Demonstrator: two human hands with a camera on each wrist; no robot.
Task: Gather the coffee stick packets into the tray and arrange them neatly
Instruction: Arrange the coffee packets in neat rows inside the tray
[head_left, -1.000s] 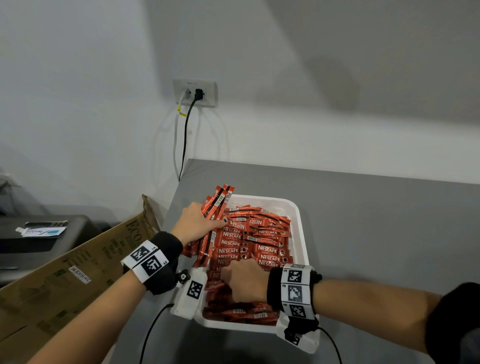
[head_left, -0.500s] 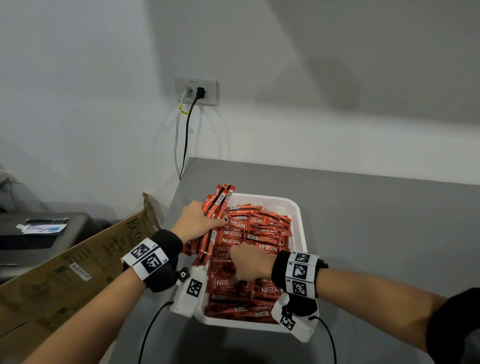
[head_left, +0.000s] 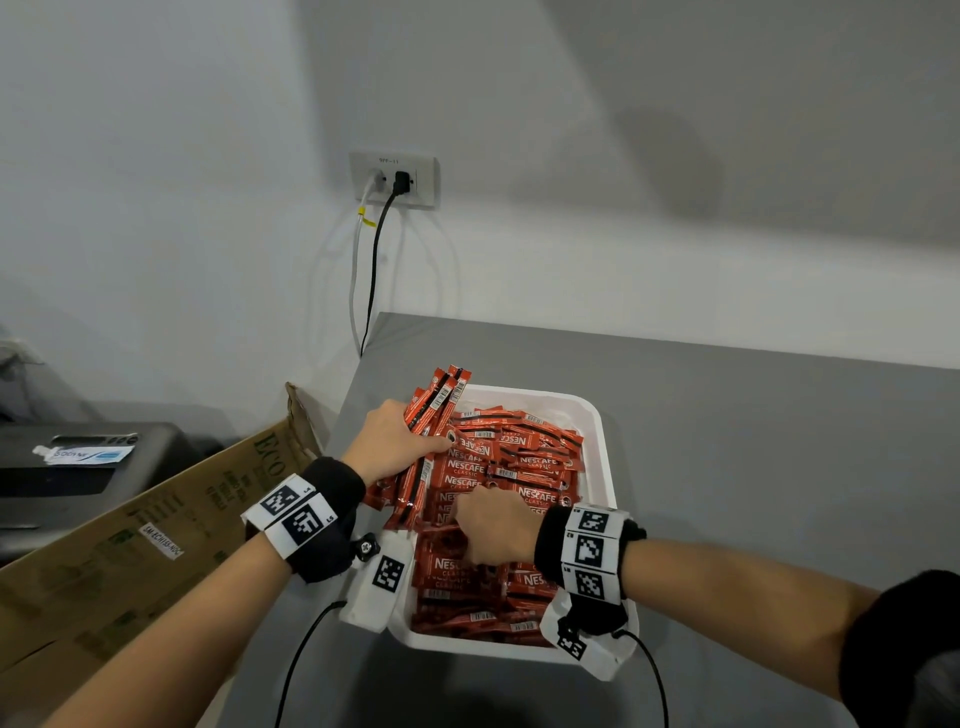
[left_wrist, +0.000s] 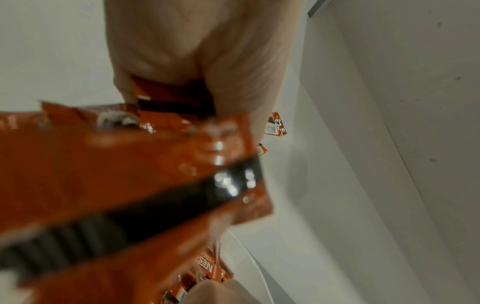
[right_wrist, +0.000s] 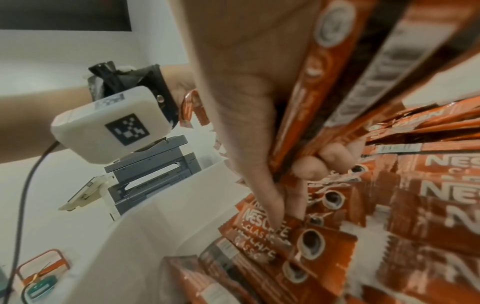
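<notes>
Gripping a bundle of red foil coffee stick packets (head_left: 435, 415) in my left hand (head_left: 395, 441), I hold it tilted over the far-left corner of the white rectangular plastic tray (head_left: 597, 415), its top ends poking past the tray's far rim and its lower ends hanging over the left rim. My fingers are curled round that bundle, thumb across the front; in the left wrist view the bundle (left_wrist: 135, 185) fills most of the picture, blurred, beneath my palm (left_wrist: 202, 51). My right hand (head_left: 496, 530) is down in the middle of the tray, knuckles up, fingers bent into the heap of loose red coffee packets (head_left: 519, 457) that fills the tray from the far rim to the near rim. In the right wrist view my right fingertips (right_wrist: 272, 211) pinch narrowly at the end of one flat packet (right_wrist: 291, 236) lying near the tray's left wall (right_wrist: 155, 236), with the left hand's bundle (right_wrist: 337, 72) crossing above. The tray sits near the left edge of the grey bench (head_left: 753, 441). Left of the bench, a brown cardboard box (head_left: 156, 525) leans, and on the wall behind is a white socket plate (head_left: 395, 179) with two cables plugged in.
</notes>
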